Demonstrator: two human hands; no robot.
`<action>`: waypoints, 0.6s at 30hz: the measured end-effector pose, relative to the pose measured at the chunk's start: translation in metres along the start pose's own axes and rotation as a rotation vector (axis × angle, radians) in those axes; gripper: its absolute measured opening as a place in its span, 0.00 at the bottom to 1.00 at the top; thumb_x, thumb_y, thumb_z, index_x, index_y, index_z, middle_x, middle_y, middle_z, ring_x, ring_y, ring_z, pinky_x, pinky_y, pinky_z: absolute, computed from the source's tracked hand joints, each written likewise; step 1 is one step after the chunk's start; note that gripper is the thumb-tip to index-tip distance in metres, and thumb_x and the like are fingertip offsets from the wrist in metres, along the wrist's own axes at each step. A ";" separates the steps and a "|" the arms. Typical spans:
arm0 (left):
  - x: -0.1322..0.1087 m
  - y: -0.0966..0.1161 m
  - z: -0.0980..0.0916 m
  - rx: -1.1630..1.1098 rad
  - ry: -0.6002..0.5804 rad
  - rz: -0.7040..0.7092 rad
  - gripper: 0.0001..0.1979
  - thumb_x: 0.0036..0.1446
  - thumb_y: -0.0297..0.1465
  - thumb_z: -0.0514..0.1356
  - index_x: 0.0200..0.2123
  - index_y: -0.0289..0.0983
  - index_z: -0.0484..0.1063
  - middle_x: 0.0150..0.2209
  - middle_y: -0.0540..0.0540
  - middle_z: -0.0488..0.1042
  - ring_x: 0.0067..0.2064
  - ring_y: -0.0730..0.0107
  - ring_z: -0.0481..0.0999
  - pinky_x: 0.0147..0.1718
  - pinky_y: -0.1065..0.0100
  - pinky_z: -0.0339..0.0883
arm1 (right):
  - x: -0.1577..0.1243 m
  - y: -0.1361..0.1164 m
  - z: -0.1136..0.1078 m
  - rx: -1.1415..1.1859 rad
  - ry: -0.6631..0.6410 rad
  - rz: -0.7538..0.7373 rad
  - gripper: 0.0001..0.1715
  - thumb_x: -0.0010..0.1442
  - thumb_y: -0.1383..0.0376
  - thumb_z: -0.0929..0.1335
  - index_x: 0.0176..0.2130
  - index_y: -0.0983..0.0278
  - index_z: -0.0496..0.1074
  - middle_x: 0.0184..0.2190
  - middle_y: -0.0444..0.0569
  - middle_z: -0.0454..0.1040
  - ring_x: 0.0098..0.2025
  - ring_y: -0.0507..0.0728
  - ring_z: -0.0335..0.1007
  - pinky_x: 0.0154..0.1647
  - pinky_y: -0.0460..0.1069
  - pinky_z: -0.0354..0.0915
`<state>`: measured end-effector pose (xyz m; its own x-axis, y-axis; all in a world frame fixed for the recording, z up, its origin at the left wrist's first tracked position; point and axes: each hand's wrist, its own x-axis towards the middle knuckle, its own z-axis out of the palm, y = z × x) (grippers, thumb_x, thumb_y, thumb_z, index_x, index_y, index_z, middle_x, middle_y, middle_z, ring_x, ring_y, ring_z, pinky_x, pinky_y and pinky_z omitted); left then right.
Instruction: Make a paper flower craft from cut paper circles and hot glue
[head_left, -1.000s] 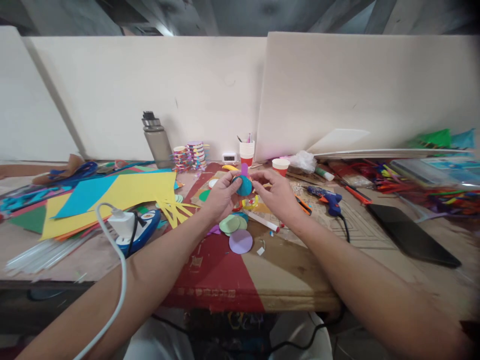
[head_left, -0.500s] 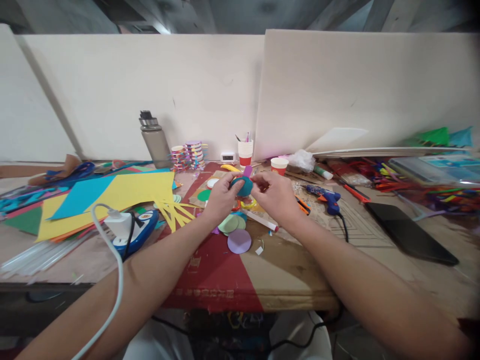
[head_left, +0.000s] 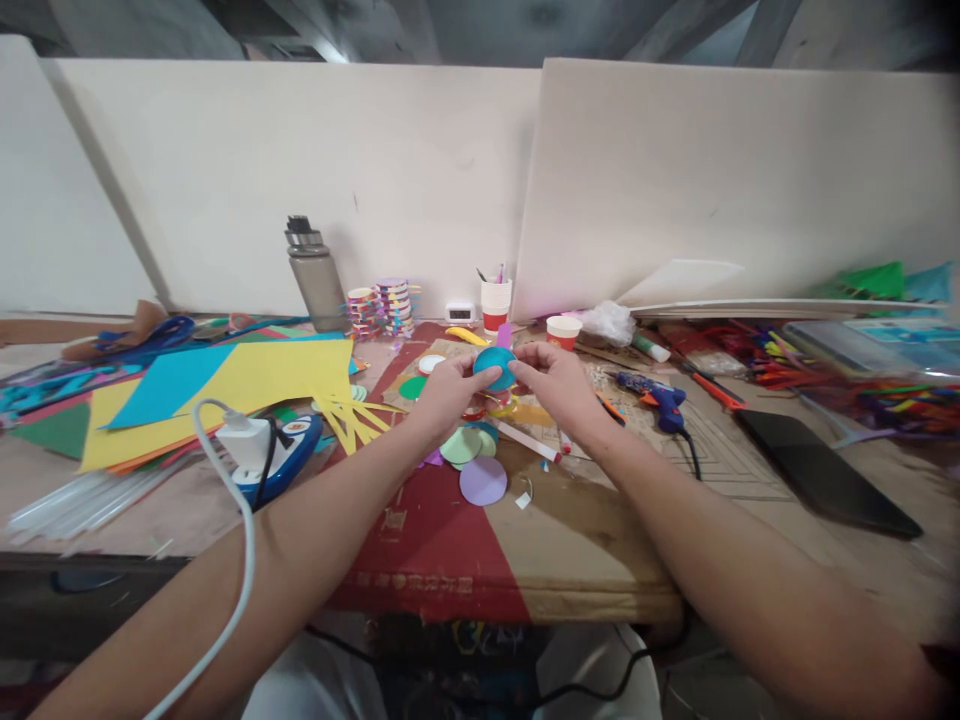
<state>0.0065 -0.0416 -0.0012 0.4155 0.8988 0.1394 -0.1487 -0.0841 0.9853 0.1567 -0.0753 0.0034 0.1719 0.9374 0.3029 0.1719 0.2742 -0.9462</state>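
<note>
Between my hands is a blue paper disc point(head_left: 494, 370), tilted toward me, with a purple paper strip point(head_left: 505, 336) standing up behind its top edge. My left hand point(head_left: 453, 390) pinches the disc's left side, thumb on its face. On the right side, my right hand point(head_left: 553, 380) also grips it between thumb and fingers. Below them lie pale green discs point(head_left: 460, 446) and a lilac disc point(head_left: 483, 481). A white marker point(head_left: 529, 440) with a red end rests under my right hand. Yellow pieces beneath the disc are partly hidden.
A glue gun point(head_left: 655, 398) and a black phone point(head_left: 821, 470) lie to the right. Paper cups point(head_left: 563, 332) stand behind my hands. At left are yellow sheets point(head_left: 285, 370), a power strip point(head_left: 291, 455) and a bottle point(head_left: 316, 280). A white cable point(head_left: 244, 560) crosses my left forearm.
The blue disc has turned so more of its face shows. My right hand has shifted its fingers to the disc's right edge. The whole view has moved slightly.
</note>
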 end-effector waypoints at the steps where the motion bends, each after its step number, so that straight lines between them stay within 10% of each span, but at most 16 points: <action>1: 0.001 0.000 0.000 -0.015 0.009 -0.016 0.18 0.44 0.37 0.71 0.34 0.32 0.74 0.29 0.44 0.77 0.27 0.71 0.74 0.24 0.72 0.67 | 0.000 0.000 0.000 0.012 -0.023 0.022 0.08 0.50 0.65 0.70 0.34 0.64 0.72 0.28 0.44 0.75 0.28 0.52 0.70 0.32 0.49 0.70; 18: -0.002 0.003 -0.004 0.236 0.021 0.124 0.13 0.46 0.39 0.69 0.27 0.35 0.73 0.22 0.51 0.70 0.21 0.78 0.64 0.20 0.74 0.58 | 0.005 0.008 -0.001 0.001 -0.090 0.063 0.06 0.51 0.64 0.69 0.32 0.63 0.72 0.27 0.43 0.75 0.28 0.51 0.70 0.31 0.49 0.70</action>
<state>0.0021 -0.0419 0.0010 0.3877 0.8841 0.2607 0.0176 -0.2899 0.9569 0.1602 -0.0690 -0.0024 0.0948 0.9681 0.2318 0.1628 0.2147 -0.9630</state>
